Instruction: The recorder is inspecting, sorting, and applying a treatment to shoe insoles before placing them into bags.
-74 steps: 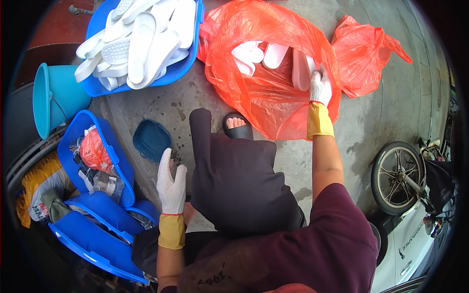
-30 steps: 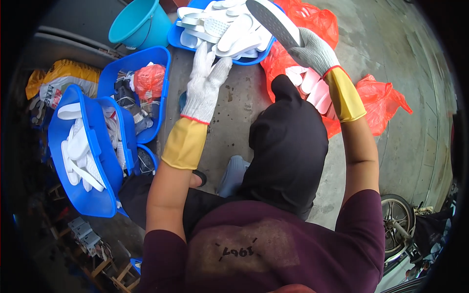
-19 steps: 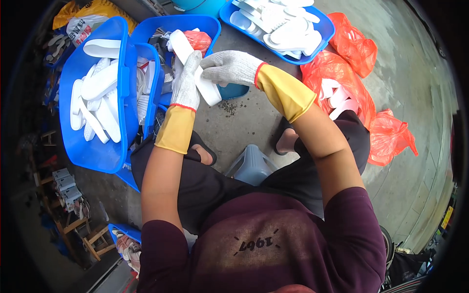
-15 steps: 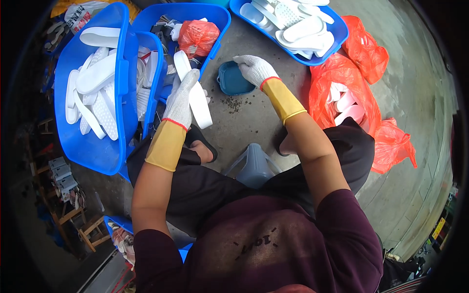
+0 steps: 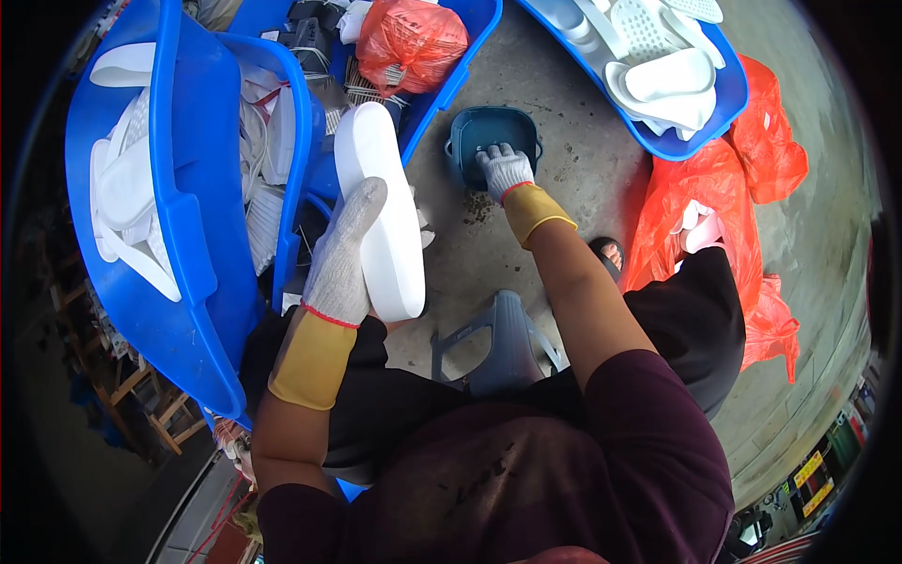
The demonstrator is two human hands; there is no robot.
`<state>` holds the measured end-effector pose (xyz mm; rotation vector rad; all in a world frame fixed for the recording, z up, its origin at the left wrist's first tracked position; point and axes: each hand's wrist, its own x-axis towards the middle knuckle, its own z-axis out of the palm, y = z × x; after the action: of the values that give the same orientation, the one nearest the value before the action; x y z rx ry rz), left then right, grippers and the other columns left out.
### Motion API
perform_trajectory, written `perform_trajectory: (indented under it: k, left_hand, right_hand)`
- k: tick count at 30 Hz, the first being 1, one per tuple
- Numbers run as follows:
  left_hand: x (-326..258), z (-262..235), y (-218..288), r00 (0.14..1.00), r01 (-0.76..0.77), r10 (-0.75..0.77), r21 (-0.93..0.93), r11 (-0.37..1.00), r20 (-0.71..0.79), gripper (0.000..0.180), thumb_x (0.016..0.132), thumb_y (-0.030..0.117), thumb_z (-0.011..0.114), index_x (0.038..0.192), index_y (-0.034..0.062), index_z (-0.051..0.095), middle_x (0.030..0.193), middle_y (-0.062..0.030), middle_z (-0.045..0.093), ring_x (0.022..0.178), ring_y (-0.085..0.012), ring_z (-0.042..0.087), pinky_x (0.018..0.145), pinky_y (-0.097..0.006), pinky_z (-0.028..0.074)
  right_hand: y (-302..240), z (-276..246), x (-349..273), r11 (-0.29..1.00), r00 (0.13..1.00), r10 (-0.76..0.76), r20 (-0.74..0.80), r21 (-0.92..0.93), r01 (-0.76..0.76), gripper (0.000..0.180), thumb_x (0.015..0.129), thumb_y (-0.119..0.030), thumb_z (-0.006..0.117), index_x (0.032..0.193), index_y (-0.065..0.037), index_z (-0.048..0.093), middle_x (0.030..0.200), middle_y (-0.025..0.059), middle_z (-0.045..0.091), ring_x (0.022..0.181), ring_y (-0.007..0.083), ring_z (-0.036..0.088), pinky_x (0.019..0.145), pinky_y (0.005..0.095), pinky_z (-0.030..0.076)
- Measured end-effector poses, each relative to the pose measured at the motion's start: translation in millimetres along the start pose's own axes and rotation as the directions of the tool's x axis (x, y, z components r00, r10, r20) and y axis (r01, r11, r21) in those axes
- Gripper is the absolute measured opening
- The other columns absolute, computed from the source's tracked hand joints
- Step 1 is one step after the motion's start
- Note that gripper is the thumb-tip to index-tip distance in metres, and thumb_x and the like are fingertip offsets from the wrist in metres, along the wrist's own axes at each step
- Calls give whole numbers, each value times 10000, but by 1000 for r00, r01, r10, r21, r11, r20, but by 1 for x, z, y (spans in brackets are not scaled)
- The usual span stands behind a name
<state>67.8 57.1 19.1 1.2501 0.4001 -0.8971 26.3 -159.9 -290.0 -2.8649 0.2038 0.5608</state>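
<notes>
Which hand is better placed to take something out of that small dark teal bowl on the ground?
Right, most likely. The right hand already rests its fingers in the small teal bowl, while the left hand is full, gripping a white shoe sole off to the side.

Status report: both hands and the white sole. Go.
Left hand closed on white sole, held over blue tub edge. Right hand down in teal dish on the floor; grip unclear. Nothing between the hands.
</notes>
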Motion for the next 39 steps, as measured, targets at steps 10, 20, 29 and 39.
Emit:
perform_trajectory:
  k: [10, 20, 29, 39]
  left_hand:
    - [27, -2, -8, 989, -52, 62, -76, 996, 135, 775, 969, 467, 736, 1539, 59, 406, 1187, -172, 639, 1013, -292, 711, 832, -469, 649]
    - [-4, 58, -49, 796, -155, 220, -162, 975, 563, 654, 1086, 478, 542, 1620, 147, 361, 1541, -100, 528, 1380, -272, 545, 1159, -416, 437]
    - [-5, 37, -28, 748, -232, 348, -269, 935, 565, 667, 1069, 573, 509, 1538, 103, 447, 1458, -136, 579, 1295, -301, 612, 1076, -449, 524]
    - [-46, 37, -21, 672, -121, 311, -315, 941, 672, 700, 1051, 606, 518, 1516, 84, 483, 1415, -143, 625, 1255, -301, 644, 1067, -484, 536]
  right_hand:
    - [-6, -123, -64, -428, 976, 205, 69, 904, 26, 309, 1032, -57, 580, 1317, -45, 701, 1122, 56, 759, 914, 134, 684, 872, 299, 569]
    - [-86, -260, -160, 693, 533, 275, -800, 550, 467, 241, 1000, -133, 545, 1131, -27, 718, 1027, 244, 720, 934, 428, 694, 807, 444, 548]
    - [-134, -263, -212, 841, 537, 63, -841, 335, 425, 175, 818, -27, 590, 899, -26, 745, 830, 239, 699, 845, 444, 698, 754, 496, 564]
    - [-134, -293, -221, 815, 406, -22, -914, 219, 536, 67, 784, 45, 596, 784, 6, 649, 802, 215, 666, 798, 438, 670, 722, 465, 545]
